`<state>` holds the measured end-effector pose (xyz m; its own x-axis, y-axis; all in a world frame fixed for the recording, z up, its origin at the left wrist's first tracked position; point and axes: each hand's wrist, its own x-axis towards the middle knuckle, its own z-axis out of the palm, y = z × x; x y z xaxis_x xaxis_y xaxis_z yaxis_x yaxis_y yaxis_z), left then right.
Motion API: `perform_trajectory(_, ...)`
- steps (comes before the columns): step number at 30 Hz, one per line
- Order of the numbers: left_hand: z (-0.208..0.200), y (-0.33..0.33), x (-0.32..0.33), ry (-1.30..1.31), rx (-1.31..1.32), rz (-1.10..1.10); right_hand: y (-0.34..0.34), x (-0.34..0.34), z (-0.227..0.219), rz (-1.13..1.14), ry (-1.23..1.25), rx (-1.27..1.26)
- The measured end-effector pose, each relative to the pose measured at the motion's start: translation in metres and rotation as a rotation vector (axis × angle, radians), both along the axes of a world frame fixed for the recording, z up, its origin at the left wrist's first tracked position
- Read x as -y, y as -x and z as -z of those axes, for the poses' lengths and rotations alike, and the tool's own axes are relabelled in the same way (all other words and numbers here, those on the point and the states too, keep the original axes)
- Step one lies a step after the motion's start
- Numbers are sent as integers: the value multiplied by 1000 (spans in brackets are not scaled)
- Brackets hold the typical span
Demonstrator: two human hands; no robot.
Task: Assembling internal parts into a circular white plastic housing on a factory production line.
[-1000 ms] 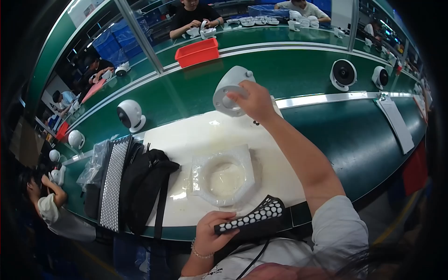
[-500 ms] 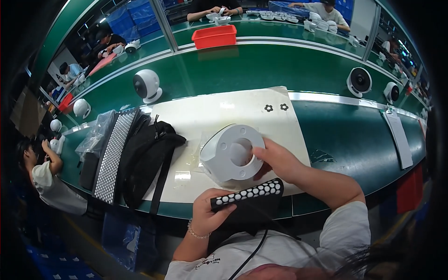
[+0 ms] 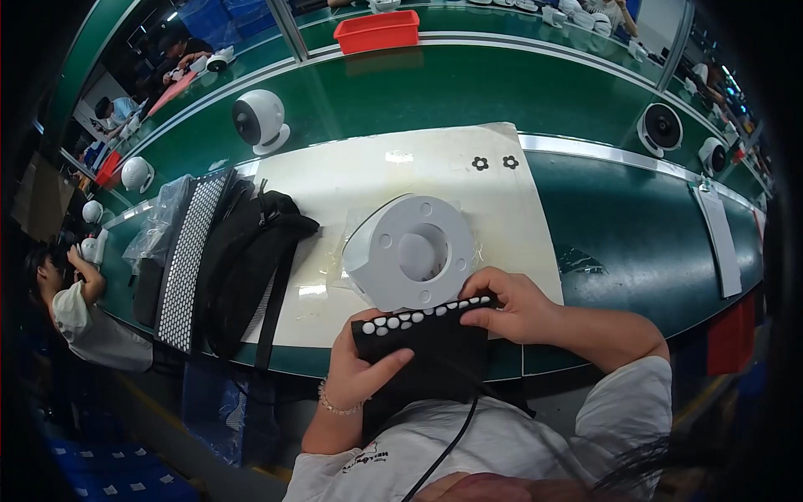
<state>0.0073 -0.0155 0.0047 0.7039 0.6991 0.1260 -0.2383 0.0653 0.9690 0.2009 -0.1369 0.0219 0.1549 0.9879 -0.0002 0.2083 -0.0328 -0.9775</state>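
Between my hands is a black sheet (image 3: 425, 341) with rows of white round pads, folded or curved so that a narrow band of pads faces up. My left hand (image 3: 355, 368) grips its left end, thumb lying along the front. At the right end, my right hand (image 3: 512, 309) pinches the edge between thumb and fingers. Just beyond the sheet rests a white housing (image 3: 385, 280) on clear plastic, its ring-shaped face with a round opening turned up. Several small round recesses mark that ring. Below the sheet, a black cable hangs in front of my shirt.
A cream mat (image 3: 443, 163) covers the middle of the green bench. To the left lie a black bag (image 3: 242, 259), a larger dotted black sheet (image 3: 191, 263) and clear plastic (image 3: 159, 226). White round devices (image 3: 269, 117) stand on the green belt beyond, below a red bin (image 3: 376, 33). People work nearby.
My right hand has left the white housing's ring and moved nearer to me, taking hold of the dotted sheet's right end. The head view has shifted, so the bench sits higher.
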Motion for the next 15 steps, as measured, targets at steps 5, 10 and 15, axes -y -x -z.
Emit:
perform_trajectory(5, 11, 8, -9, -50, -62, 78, -4, 1, 1, -26, 116, -30)
perform_trajectory(10, 10, 8, -8, -83, -61, 61, -1, -2, 6, 70, -251, 198)
perform_trajectory(15, 14, 10, -9, -127, -55, 19, -6, -2, 5, 79, -350, 396)
